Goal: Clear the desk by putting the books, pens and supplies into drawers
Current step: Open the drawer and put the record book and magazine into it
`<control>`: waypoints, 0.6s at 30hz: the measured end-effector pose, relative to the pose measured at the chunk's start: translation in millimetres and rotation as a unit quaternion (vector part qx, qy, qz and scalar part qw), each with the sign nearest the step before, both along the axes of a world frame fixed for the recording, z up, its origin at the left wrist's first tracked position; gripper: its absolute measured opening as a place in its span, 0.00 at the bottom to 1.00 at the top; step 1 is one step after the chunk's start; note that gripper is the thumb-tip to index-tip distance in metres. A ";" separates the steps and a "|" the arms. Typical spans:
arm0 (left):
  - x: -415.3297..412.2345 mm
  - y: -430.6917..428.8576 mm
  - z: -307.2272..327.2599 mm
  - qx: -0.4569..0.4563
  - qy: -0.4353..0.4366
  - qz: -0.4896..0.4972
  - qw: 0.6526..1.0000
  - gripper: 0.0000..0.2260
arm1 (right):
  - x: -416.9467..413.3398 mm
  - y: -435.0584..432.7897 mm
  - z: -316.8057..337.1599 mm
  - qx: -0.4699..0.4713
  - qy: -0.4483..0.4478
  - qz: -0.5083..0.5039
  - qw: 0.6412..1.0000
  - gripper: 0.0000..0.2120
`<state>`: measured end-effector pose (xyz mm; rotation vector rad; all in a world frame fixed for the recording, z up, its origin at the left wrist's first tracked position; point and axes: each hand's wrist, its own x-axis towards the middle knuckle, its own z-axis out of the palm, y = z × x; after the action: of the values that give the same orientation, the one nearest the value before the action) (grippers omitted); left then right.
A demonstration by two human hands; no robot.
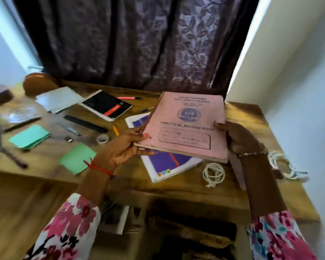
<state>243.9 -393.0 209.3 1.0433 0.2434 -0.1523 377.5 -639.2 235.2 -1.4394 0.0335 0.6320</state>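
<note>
Wooden desk (251, 117) — pink record book (186, 128), worn, held above it.

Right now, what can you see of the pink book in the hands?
The pink book is thick, worn and closed, with pale page edges. Its cover shows a round emblem, the words PRACTICAL RECORD BOOK and a framed label box. The left hand pinches its left edge, the right hand grips its right edge; it is tilted above the purple book on the desk.

Both forearms reach forward over the near edge of the desk (176, 187). The left hand (123, 147) pinches the left edge of the pink record book (186, 126), thumb on top; the right hand (239, 139) grips its right edge.
</note>
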 end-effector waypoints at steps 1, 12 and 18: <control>-23.4 10.7 -3.3 0.002 -0.001 0.011 1.000 0.12 | -21.6 12.3 -4.5 0.010 -0.003 0.008 1.000 0.18; -277.3 92.5 -21.5 0.133 0.005 0.087 0.987 0.19 | -253.9 107.8 -57.0 0.117 0.019 0.030 0.992 0.16; -373.8 108.2 -40.7 0.203 0.045 0.100 0.973 0.29 | -337.7 130.2 -80.7 0.088 0.063 0.045 0.993 0.15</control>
<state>-129.9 -284.8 168.6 1.4116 0.4737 0.0374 39.8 -508.9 154.5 -1.2349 0.0116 0.7804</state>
